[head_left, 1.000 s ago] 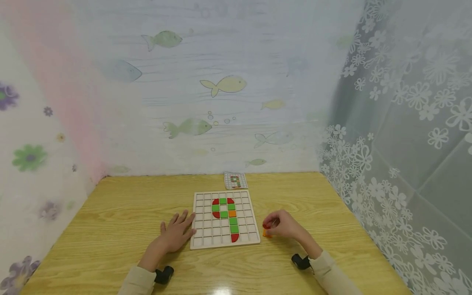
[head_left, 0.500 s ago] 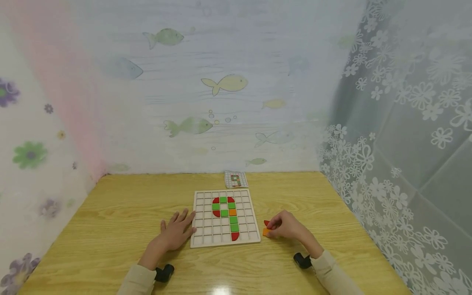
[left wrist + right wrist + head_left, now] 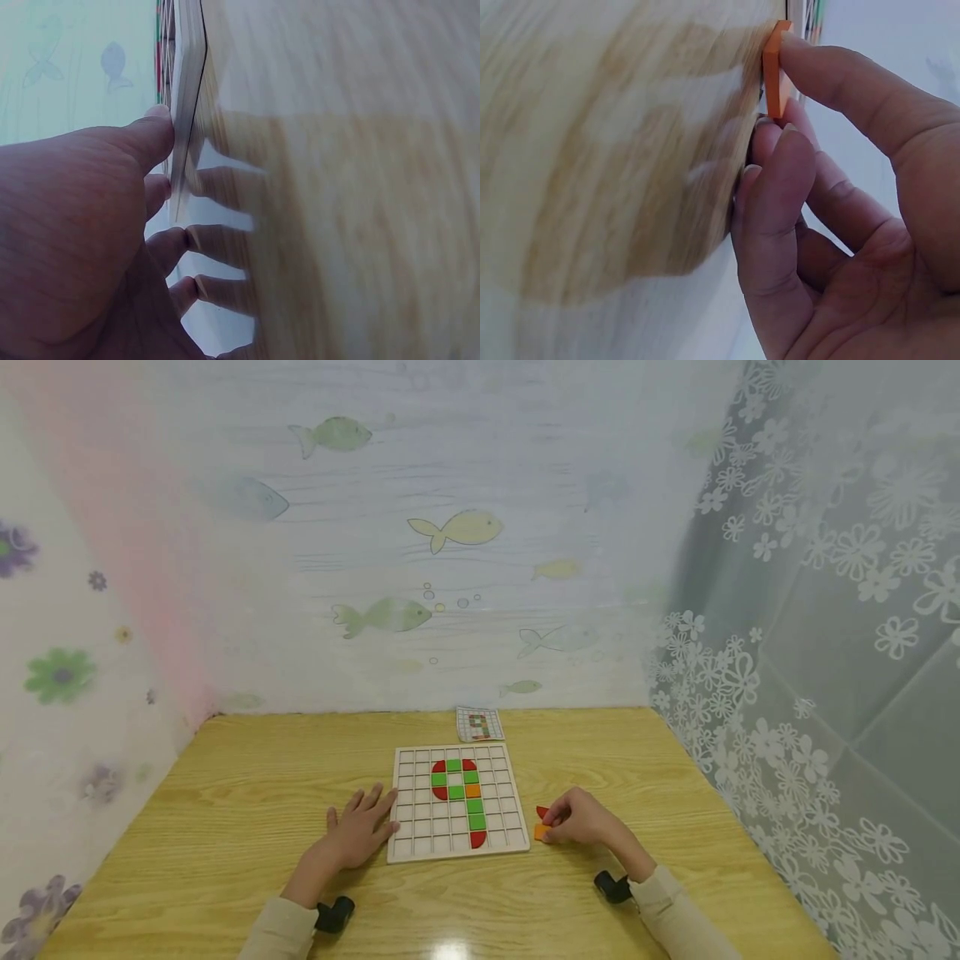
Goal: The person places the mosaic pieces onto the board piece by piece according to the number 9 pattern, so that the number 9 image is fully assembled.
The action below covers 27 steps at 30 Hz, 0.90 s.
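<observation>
A white grid board (image 3: pixel 412 852) lies on the table, with green, red and orange tiles set in it in the shape of a 9. My left hand (image 3: pixel 358 839) rests flat beside it, fingers spread; thumb and index fingertip are at its left edge (image 3: pixel 189 75). Right of the board, my right hand (image 3: pixel 581 818) pinches an orange square tile (image 3: pixel 775 71) between thumb and curled fingers, low over the table. A red rounded tile (image 3: pixel 542 812) shows just behind the orange one, partly hidden by the fingers.
A small printed card (image 3: pixel 480 725) with a coloured 9 on a grid lies behind the board, towards the wall. The wooden table (image 3: pixel 262 760) meets a wall with painted fish at the back. A flower-patterned curtain (image 3: pixel 750 735) hangs along the right side.
The red tile, held over the orange one a second ago, now lies behind it. My right fingers have shifted slightly to the orange tile; the left hand stays in place.
</observation>
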Available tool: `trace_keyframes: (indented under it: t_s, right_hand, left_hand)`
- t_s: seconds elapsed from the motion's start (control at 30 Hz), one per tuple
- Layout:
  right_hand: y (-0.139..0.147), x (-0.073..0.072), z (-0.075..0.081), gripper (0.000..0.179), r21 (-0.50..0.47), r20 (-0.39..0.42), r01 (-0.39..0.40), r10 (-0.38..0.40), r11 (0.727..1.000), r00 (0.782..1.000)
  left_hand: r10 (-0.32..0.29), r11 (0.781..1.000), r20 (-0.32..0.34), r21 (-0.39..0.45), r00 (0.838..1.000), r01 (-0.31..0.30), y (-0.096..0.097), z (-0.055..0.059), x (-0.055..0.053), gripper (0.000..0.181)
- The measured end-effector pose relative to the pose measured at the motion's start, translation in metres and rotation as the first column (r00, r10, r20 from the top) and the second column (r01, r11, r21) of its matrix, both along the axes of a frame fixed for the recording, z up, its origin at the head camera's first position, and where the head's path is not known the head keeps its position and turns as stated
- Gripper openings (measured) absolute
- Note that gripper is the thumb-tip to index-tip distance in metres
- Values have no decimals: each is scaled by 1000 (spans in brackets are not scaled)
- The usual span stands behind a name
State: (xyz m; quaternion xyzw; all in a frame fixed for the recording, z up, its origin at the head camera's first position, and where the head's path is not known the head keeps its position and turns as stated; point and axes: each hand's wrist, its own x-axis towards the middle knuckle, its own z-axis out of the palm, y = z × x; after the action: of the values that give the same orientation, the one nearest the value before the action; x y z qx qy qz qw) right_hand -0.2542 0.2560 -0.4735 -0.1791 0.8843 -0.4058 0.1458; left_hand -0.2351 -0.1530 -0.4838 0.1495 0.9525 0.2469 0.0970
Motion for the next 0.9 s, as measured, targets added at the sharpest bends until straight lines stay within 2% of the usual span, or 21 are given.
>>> trace_keyframes:
  t_s: [0.47,0.9]
  right_hand:
    - [0,5,3,17,-38,42,-26,27,999,999]
    - [3,5,0,18,-65,87,89,-83,994,993]
  left_hand:
    - [-3,1000,8,-14,1000,3,0,2,0,61]
    - [0,1000,8,-7,1000,0,0,5,2,59]
